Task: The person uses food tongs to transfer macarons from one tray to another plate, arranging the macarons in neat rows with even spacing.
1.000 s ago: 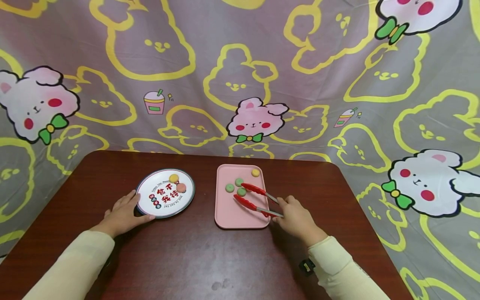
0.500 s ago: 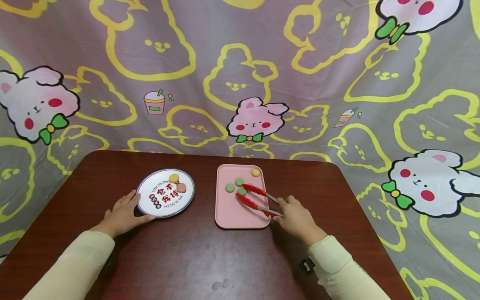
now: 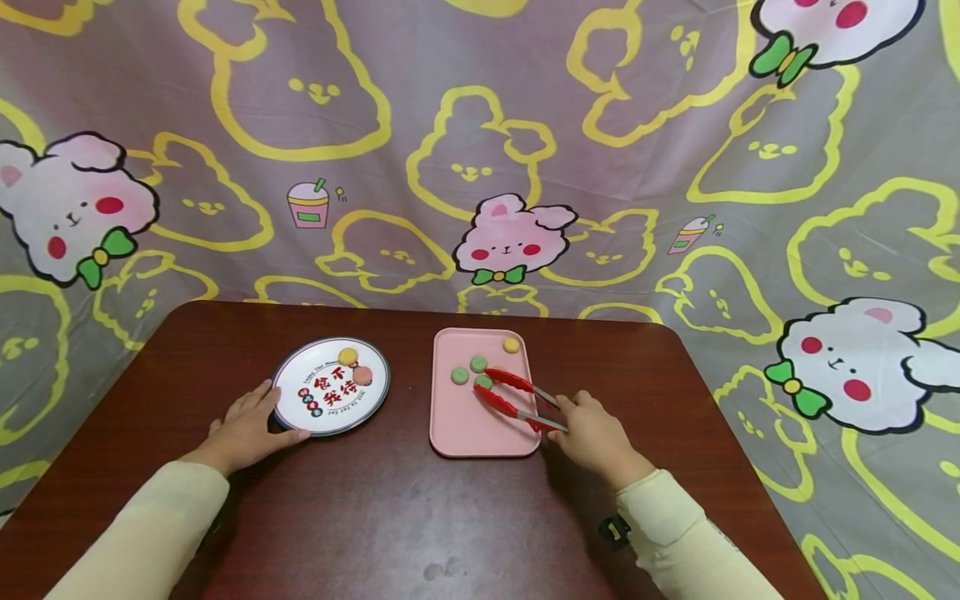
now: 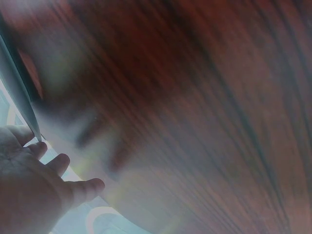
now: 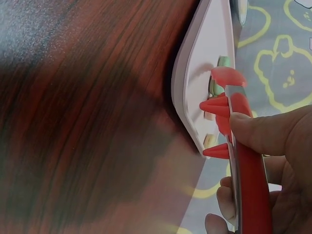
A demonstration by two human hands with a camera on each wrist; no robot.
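Observation:
My left hand (image 3: pixel 243 429) rests at the left rim of a round white plate (image 3: pixel 296 371), thumb along its near edge. In the left wrist view its fingers (image 4: pixel 58 165) reach out, fairly straight, by the plate's edge. A yellow macaron (image 3: pixel 348 357) and a pink macaron (image 3: pixel 362 375) lie on the plate. My right hand (image 3: pixel 592 437) holds red-tipped metal tongs (image 3: pixel 497 402) over a pink tray (image 3: pixel 461 429). The tong tips stand either side of the nearest green macaron (image 3: pixel 483 382). Close by lie two more green macarons (image 3: pixel 460 376).
Another yellow macaron (image 3: pixel 512 345) sits in the tray's far right corner. The dark wooden table (image 3: pixel 360 517) ends at a cartoon-print cloth (image 3: pixel 420 192) behind and at the sides. A small black object (image 3: pixel 615 532) shows under the right wrist.
The near arm of the tongs has shifted slightly right and up, narrowing the gap around the nearest green macaron. The left hand, plate and tray have not moved.

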